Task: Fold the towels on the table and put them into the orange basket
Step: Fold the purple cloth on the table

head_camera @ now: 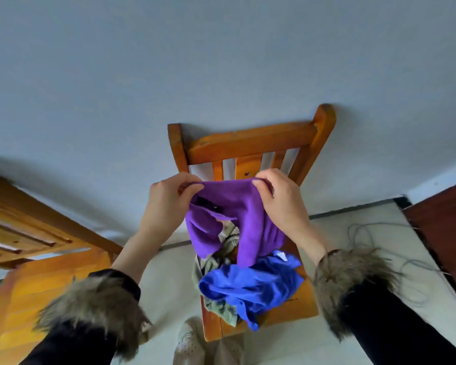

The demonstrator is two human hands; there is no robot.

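Observation:
A purple towel [248, 217] hangs crumpled in the air in front of a wooden chair. My left hand [169, 201] pinches its top edge on the left and my right hand [279, 196] pinches the same edge on the right. Below it a blue towel [250, 285] lies bunched on the chair seat [300, 304]. A green patterned towel [219, 309] lies partly hidden under the blue one. No orange basket is in view.
The orange wooden chair [250, 143] stands with its back against a grey-white wall. A wooden table or frame [37, 285] is at the left. Grey cables [379, 233] lie on the pale floor at the right, beside a dark red door [442, 227].

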